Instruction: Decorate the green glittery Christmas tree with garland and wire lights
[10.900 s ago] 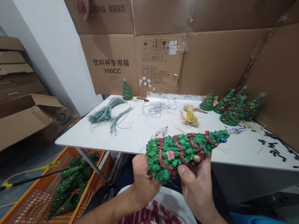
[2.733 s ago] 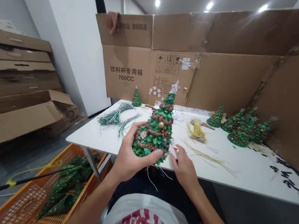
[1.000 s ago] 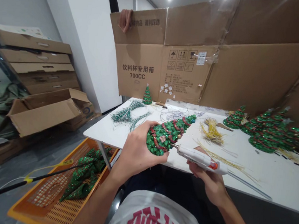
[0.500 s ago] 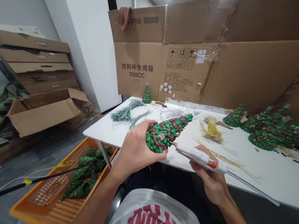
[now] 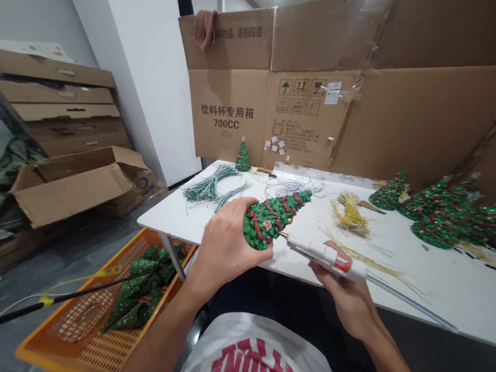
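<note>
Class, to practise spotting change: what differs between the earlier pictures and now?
The right hand has picked up a glue gun, its tip beside the tree's base. The left hand has tilted the tree rightward. The crate and standing trees stayed put.

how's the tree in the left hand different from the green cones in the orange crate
The glittery green tree sits tilted in the left hand, while the green cones lie heaped on their sides in the orange plastic crate. The tree wears a red garland and small ornaments; the cones show no garland from here. Both are glittery green and taper to a point.
</note>
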A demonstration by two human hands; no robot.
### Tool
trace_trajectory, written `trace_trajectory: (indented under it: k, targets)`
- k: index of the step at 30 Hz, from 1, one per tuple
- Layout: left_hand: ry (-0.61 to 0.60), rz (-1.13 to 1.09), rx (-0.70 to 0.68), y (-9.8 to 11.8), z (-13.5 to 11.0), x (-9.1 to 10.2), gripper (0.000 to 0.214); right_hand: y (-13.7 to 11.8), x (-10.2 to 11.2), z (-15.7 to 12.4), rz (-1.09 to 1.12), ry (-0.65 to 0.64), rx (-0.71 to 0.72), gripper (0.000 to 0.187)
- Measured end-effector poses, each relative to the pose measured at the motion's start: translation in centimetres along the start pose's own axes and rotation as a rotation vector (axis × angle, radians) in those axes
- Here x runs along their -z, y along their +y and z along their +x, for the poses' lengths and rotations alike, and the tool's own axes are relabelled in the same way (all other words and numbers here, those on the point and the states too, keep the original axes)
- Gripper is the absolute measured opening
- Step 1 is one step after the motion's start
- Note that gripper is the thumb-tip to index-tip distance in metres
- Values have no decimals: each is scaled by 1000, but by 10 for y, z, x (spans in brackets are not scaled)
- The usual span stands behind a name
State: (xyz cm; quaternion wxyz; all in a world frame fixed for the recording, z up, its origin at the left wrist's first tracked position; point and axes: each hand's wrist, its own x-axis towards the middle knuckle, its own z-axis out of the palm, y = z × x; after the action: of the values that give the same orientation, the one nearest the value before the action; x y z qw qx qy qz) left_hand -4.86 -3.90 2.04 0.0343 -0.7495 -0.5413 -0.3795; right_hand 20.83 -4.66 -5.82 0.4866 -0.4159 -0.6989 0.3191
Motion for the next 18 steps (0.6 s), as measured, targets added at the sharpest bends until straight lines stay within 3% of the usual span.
trace_trajectory:
  k: [5, 9, 13, 18]
  targets:
    - [-2, 40, -6, -3, 3, -5, 69, 5, 1, 0, 9, -5, -40, 25]
    - [6, -44, 69, -7, 6, -6, 66, 25, 5, 5, 16, 40, -81, 35]
    - [11, -251, 189, -12, 11, -6, 69, 52, 15, 18, -105, 183, -117, 45]
    - [-6, -643, 290, -11, 14, -12, 72, 87, 20, 25, -407, 283, -139, 35]
